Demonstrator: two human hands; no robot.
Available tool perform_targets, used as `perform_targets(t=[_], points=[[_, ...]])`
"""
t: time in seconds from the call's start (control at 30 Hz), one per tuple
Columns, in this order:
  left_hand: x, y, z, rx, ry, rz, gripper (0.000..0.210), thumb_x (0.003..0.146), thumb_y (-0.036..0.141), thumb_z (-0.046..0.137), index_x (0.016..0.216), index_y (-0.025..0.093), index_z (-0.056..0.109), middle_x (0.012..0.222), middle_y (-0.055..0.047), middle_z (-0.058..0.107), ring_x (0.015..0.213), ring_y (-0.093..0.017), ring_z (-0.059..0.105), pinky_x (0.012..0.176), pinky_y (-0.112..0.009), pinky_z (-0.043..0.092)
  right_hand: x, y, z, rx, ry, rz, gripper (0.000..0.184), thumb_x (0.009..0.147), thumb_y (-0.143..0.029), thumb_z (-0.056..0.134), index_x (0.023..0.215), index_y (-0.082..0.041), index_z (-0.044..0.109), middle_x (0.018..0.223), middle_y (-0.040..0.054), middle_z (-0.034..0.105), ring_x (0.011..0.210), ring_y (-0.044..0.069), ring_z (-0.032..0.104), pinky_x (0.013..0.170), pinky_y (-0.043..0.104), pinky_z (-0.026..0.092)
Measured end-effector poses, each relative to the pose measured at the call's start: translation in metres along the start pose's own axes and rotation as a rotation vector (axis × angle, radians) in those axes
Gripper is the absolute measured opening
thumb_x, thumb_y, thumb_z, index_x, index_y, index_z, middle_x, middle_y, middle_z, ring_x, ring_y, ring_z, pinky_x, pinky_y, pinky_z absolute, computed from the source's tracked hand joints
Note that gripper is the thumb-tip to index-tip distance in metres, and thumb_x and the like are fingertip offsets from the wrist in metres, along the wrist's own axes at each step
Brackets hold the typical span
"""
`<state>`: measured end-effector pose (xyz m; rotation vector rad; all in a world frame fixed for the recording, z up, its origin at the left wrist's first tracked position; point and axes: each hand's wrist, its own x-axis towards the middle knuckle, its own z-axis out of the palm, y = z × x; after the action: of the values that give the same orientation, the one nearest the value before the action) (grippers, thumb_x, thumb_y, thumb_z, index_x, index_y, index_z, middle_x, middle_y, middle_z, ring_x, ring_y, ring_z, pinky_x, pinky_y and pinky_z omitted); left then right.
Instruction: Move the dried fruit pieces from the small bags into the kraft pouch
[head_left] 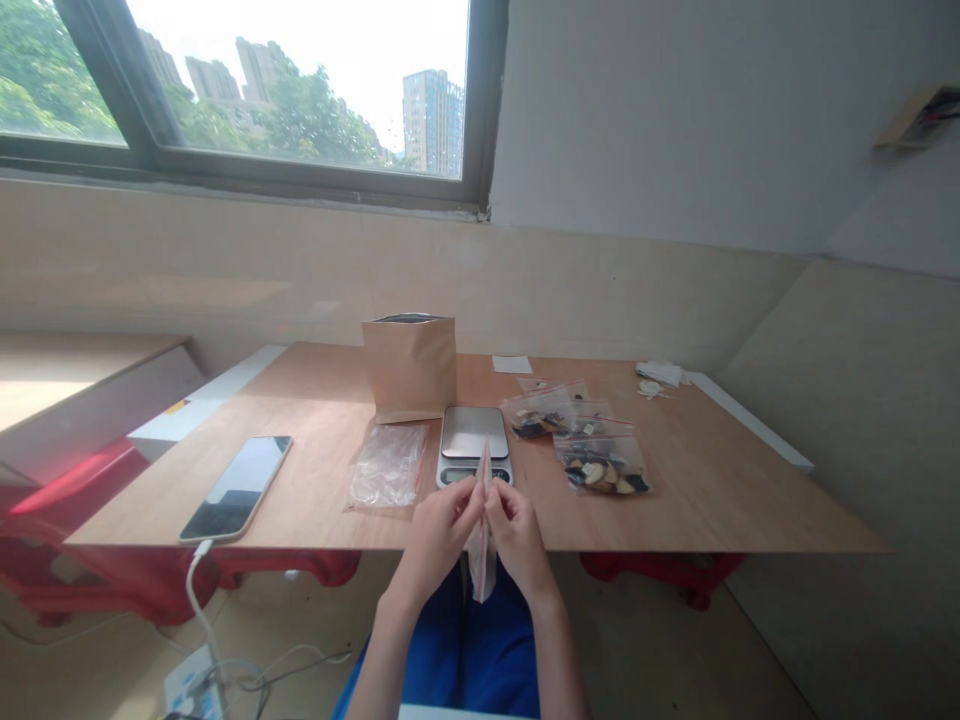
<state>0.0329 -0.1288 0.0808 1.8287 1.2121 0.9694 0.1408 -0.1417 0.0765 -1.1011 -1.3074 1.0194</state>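
My left hand [449,517] and my right hand [516,524] meet at the table's front edge, fingers closed on a clear zip-lock bag [482,570]. The bag is seen nearly edge-on, with a red line along its seal, and its lower end hangs over my lap. Whether anything lies inside it I cannot tell. Just beyond my hands stands a small kitchen scale [474,432] with a bare metal plate; the bag's top partly covers its display. To the left of the scale lies a stack of flat clear bags [388,466].
Filled zip-lock bags with dark and pale slices [604,470] lie right of the scale. Behind it stands an open brown paper pouch [410,368]. A phone [237,488] on a white cable rests at the left. Paper scraps [660,374] and a white card [511,365] are at the back.
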Motion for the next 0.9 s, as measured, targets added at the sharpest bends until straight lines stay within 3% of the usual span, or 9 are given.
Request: perform_targets(t=[0.1, 0.27, 0.33, 0.53, 0.67, 0.8, 0.9], points=[[0.000, -0.001, -0.002, 0.048, 0.019, 0.017, 0.034, 0.088, 0.040, 0.037, 0.061, 0.019, 0.034, 0.057, 0.003, 0.039, 0.055, -0.011, 0.035, 0.053, -0.024, 0.025, 0.001, 0.005, -0.004, -0.036, 0.039, -0.014, 0.028, 0.080, -0.039, 0.044, 0.061, -0.019, 0.039, 0.056, -0.0055, 0.038, 0.052, 0.008, 0.034, 0.049, 0.020, 0.032], [-0.005, -0.011, -0.023, 0.065, 0.194, -0.063, 0.035, 0.087, 0.043, 0.036, 0.063, 0.019, 0.043, 0.056, 0.003, 0.041, 0.055, -0.011, 0.038, 0.053, -0.023, 0.028, 0.006, 0.020, -0.029, -0.109, 0.388, 0.004, 0.035, 0.075, -0.045, 0.046, 0.055, -0.023, 0.027, 0.051, -0.0084, 0.025, 0.048, 0.008, 0.024, 0.043, 0.020, 0.024], [-0.007, -0.014, -0.030, 0.037, 0.180, -0.059, 0.036, 0.085, 0.046, 0.039, 0.063, 0.019, 0.046, 0.056, 0.003, 0.042, 0.055, -0.011, 0.038, 0.053, -0.023, 0.030, 0.007, 0.020, -0.035, -0.090, 0.419, 0.009, 0.038, 0.075, -0.048, 0.046, 0.055, -0.023, 0.026, 0.051, -0.0087, 0.023, 0.047, 0.007, 0.022, 0.043, 0.020, 0.024], [-0.007, -0.021, -0.016, -0.396, 0.274, -0.171, 0.046, 0.082, 0.059, 0.041, 0.059, 0.019, 0.046, 0.053, 0.003, 0.043, 0.051, -0.012, 0.043, 0.051, -0.023, 0.036, -0.002, -0.002, -0.014, 0.023, 0.243, -0.025, 0.037, 0.081, -0.052, 0.042, 0.060, -0.023, 0.031, 0.052, -0.0071, 0.029, 0.046, 0.008, 0.027, 0.044, 0.020, 0.029], [-0.006, -0.029, 0.003, -0.738, 0.381, -0.250, 0.046, 0.079, 0.061, 0.045, 0.069, 0.018, 0.055, 0.068, -0.003, 0.059, 0.068, -0.017, 0.057, 0.066, -0.028, 0.046, -0.007, -0.010, 0.001, 0.118, 0.225, -0.036, 0.034, 0.084, -0.049, 0.039, 0.063, -0.023, 0.033, 0.055, -0.0053, 0.033, 0.048, 0.010, 0.032, 0.045, 0.021, 0.031], [-0.010, -0.025, 0.017, -1.035, 0.259, -0.345, 0.045, 0.068, 0.053, 0.063, 0.096, 0.018, 0.062, 0.088, -0.007, 0.067, 0.079, -0.021, 0.062, 0.067, -0.031, 0.049, -0.007, -0.008, 0.010, 0.105, 0.210, -0.098, 0.033, 0.086, -0.046, 0.038, 0.064, -0.022, 0.035, 0.060, -0.0040, 0.037, 0.054, 0.010, 0.038, 0.052, 0.021, 0.038], [-0.012, -0.018, 0.017, -1.184, 0.174, -0.436, 0.042, 0.070, 0.054, 0.059, 0.089, 0.017, 0.063, 0.069, -0.005, 0.065, 0.055, -0.016, 0.059, 0.048, -0.026, 0.046, -0.006, -0.006, 0.015, 0.131, 0.047, -0.031, 0.033, 0.088, -0.048, 0.036, 0.067, -0.022, 0.035, 0.058, -0.0057, 0.035, 0.048, 0.009, 0.037, 0.045, 0.020, 0.036]])
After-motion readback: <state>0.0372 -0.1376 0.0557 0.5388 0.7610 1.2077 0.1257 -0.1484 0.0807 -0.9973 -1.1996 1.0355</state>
